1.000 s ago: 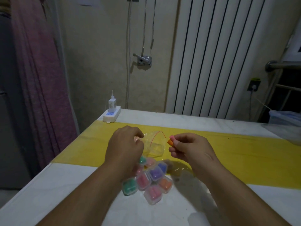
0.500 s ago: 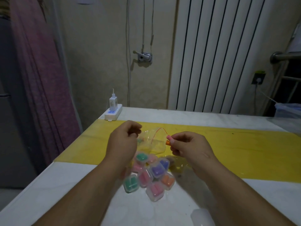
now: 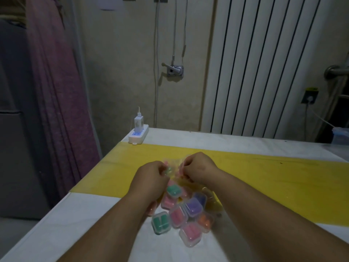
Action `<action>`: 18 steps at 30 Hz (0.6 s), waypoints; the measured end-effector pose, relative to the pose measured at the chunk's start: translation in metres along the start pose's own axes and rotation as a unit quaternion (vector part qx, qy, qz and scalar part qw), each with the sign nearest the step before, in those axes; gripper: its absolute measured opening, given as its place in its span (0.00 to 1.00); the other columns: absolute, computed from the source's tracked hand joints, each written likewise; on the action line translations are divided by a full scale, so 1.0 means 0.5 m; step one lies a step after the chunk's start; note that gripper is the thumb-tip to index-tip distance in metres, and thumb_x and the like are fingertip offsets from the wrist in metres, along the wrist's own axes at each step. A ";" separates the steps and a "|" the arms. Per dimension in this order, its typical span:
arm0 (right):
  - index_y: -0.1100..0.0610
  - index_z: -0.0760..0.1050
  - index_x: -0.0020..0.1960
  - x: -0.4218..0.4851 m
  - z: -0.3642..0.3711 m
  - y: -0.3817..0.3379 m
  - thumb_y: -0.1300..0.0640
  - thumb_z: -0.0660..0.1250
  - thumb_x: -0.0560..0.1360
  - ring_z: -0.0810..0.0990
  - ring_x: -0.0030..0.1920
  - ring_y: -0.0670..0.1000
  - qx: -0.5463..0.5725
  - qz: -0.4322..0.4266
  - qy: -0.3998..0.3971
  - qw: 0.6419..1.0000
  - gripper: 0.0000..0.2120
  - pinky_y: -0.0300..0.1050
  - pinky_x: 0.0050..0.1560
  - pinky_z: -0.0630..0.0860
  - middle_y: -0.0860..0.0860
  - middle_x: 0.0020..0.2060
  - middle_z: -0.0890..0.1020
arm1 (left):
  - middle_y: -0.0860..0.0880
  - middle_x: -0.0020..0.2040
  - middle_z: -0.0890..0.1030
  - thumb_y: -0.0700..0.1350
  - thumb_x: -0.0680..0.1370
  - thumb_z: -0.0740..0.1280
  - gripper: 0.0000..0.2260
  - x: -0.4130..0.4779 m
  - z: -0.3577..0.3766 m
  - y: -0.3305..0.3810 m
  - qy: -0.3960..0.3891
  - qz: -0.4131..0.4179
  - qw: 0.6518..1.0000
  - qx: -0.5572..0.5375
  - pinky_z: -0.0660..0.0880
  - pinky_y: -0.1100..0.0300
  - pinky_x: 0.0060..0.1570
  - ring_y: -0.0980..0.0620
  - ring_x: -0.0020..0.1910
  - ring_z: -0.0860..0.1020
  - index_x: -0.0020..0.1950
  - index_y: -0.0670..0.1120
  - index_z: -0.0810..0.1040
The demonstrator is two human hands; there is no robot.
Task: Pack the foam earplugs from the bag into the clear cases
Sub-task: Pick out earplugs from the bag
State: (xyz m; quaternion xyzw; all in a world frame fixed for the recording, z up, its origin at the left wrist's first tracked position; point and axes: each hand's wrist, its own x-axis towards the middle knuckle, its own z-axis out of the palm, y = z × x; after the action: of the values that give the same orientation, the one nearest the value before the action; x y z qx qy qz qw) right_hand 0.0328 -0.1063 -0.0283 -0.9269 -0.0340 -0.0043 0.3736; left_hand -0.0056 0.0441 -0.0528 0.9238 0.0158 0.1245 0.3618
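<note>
Curled fingers (image 3: 186,168) of the left hand (image 3: 151,175) and right hand (image 3: 199,168) pinch the crumpled clear bag (image 3: 174,163) between them, just far of the clear cases (image 3: 192,207) heaped on the tabletop (image 3: 75,224), the bag's mouth and long axis too blurred and hidden to tell.

At mid-frame the bag (image 3: 174,162) is pinched between the left hand (image 3: 151,176) and the right hand (image 3: 198,170). Just below them the cases (image 3: 181,212) huddle on the table (image 3: 75,224). Power strip (image 3: 138,136) at its far-left corner; radiator (image 3: 264,63) behind, upper right.

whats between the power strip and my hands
Only bare yellow mat, in the head view, from the power strip down to the clear bag the left hand holds.
</note>
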 end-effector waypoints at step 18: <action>0.56 0.78 0.62 0.052 0.044 -0.010 0.59 0.64 0.76 0.77 0.60 0.56 -0.181 -0.069 -0.086 0.977 0.15 0.47 0.61 0.74 0.55 0.61 0.79 | 0.49 0.42 0.80 0.44 0.77 0.65 0.04 0.015 0.016 -0.013 0.018 0.031 0.999 0.036 0.72 0.56 0.41 0.48 0.43 0.76 0.42 0.49 0.75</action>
State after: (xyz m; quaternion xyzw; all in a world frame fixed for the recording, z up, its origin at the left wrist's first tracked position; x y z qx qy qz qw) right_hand 0.0579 -0.0859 -0.0398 -0.9715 -0.1288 0.0433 0.1942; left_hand 0.0041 0.0447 -0.0612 0.9337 -0.0017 0.1520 0.3241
